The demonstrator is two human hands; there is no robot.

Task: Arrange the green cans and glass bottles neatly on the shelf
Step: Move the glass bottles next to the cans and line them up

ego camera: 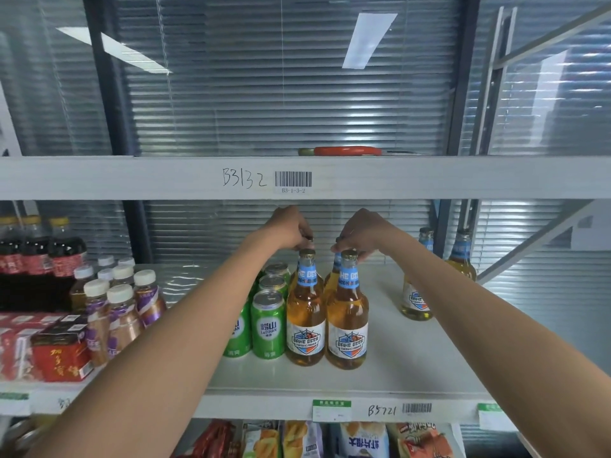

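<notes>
Both of my arms reach over the shelf (413, 365). My left hand (292, 228) pinches the cap of a rear glass bottle (309, 241), almost wholly hidden behind the front left bottle (305, 312); my right hand (358, 231) is closed the same way on the neck of the rear right bottle (334, 274), which stands behind the front right bottle (347, 317). I judge the step in hand to be squaring the two rear bottles into line behind the front pair.

To do it well, I would keep each bottle upright, steer it from the neck with small pushes, and let the bases slide instead of lifting, since tall narrow glass tips easily and knocks its neighbours. The rows should end touching, labels forward.

The bottles are clear glass, round-shouldered, amber-filled, with gold crown caps, blue neck bands and white paper labels. The green cans (267, 323) stand in files just left of them, smooth cylinders with silver ring-pull tops. Two more bottles (417, 302) wait well apart on the right. The shelf board is pale, smooth and glossy.
</notes>
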